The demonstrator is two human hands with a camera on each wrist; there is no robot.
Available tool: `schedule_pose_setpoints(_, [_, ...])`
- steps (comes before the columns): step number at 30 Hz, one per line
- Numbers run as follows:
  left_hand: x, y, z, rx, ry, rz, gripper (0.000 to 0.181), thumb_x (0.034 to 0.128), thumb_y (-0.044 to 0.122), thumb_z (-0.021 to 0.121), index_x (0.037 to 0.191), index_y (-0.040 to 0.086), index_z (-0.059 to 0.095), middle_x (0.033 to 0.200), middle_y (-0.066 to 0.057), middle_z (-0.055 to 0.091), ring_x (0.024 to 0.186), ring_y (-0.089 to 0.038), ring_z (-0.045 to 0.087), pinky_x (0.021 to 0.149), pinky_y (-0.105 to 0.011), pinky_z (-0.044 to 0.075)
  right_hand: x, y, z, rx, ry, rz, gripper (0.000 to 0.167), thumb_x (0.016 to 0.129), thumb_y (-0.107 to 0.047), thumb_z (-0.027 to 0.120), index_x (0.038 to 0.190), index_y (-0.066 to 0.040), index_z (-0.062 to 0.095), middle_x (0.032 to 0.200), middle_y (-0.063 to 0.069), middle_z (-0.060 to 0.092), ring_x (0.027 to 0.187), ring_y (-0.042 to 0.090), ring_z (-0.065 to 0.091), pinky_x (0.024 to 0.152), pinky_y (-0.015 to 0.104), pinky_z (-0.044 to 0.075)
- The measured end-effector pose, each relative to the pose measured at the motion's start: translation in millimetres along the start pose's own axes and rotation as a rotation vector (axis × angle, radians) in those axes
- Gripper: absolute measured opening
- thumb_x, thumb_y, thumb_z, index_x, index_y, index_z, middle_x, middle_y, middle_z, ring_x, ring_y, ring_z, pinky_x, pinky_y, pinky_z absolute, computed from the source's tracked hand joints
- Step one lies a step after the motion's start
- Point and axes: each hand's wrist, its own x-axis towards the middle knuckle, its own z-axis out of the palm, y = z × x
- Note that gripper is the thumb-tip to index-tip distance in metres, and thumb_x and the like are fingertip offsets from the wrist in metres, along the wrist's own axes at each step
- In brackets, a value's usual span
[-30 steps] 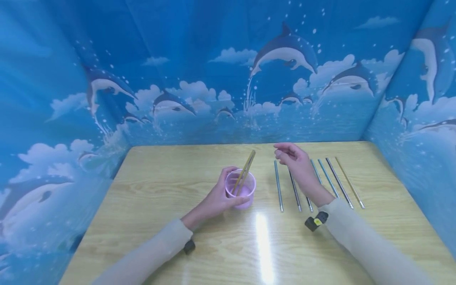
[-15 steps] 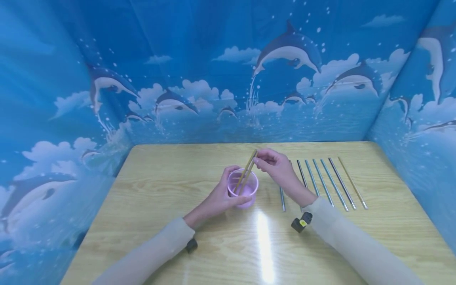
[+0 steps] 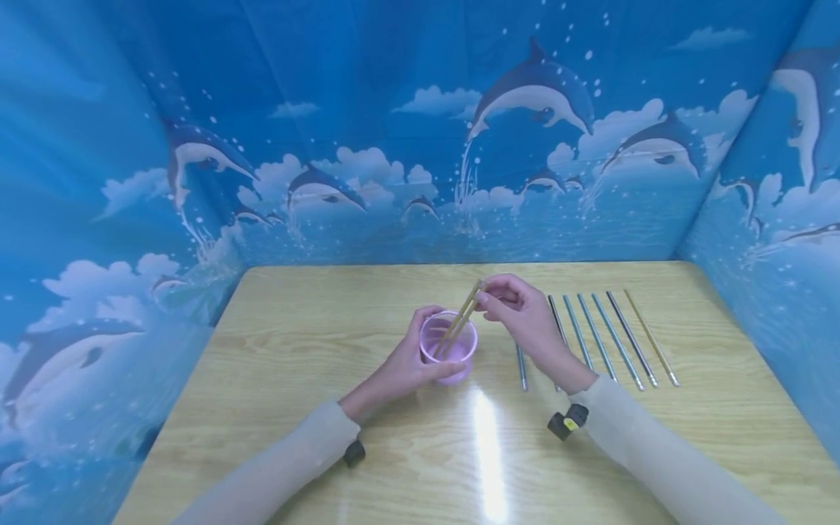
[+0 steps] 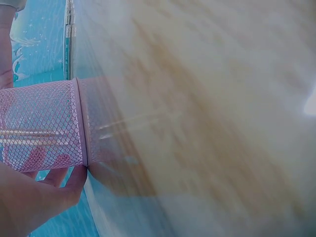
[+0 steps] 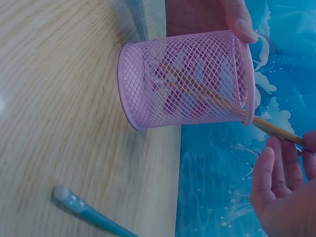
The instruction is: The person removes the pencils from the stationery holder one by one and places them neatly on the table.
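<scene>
My left hand (image 3: 403, 368) grips a pink mesh pen holder (image 3: 463, 370) that stands upright on the table, its fingers around the side. Two gold pencils (image 3: 463, 319) lean to the right inside it. With thumb and fingers, my right hand (image 3: 525, 317) pinches the upper end of a gold pencil (image 5: 279, 132) that sticks out of the rim. In the left wrist view, the lower mesh wall (image 4: 44, 111) is close to the left fingers (image 4: 74, 185). Whether both pencils are in the right hand's grip is hard to tell.
To the right lies a row of several pencils: teal ones (image 3: 600, 335), dark ones (image 3: 631, 339) and a gold one (image 3: 651, 337). Another teal pencil (image 3: 521, 368) is partly behind the right hand. A dolphin-print curtain (image 3: 367, 219) encloses the back and sides of the wooden table (image 3: 295, 328).
My right hand has come leftward from above the row to the pen holder and taken hold of a pencil top. The pencils in it now tilt slightly more to the right. My left hand keeps its grip.
</scene>
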Motion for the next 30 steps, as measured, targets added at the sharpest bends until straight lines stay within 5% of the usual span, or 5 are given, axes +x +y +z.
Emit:
schedule_pose_setpoints(16, [0.3,-1.2,1.0,-0.009,0.014,0.024,0.093,0.0903,0.018,0.090,0.162,0.020,0.031,0.152,-0.012,0.055,0.135,-0.034,0.059,0.112,-0.045,0.055,-11.3,-18,-15,0.172,0.242,-0.324,0.019,0.109,0.001,0.063,0.128,-0.003,0.063,0.106,0.020,0.069,0.097,0.028,0.073,0.082,0.037,0.068])
schedule_pose_setpoints(24, [0.9,0.4,0.5,-0.043,0.010,0.023,0.093,0.0891,0.013,0.090,0.161,0.021,0.033,0.153,-0.012,0.054,0.135,-0.035,0.059,0.111,-0.043,0.055,-15.4,-35,-32,0.295,0.283,-0.436,0.020,0.112,-0.001,0.057,0.131,0.007,0.055,0.104,0.022,0.062,0.093,0.033,0.069,0.074,0.036,0.068])
schedule_pose_setpoints(30, [0.5,1.3,0.6,-0.043,0.004,0.018,0.093,0.0889,0.013,0.091,0.161,0.022,0.033,0.153,-0.011,0.053,0.136,-0.035,0.058,0.110,-0.044,0.055,-18.9,-42,-48,0.286,0.307,-0.469,0.021,0.112,0.000,0.054,0.132,0.008,0.053,0.104,0.022,0.060,0.093,0.031,0.068,0.077,0.034,0.068])
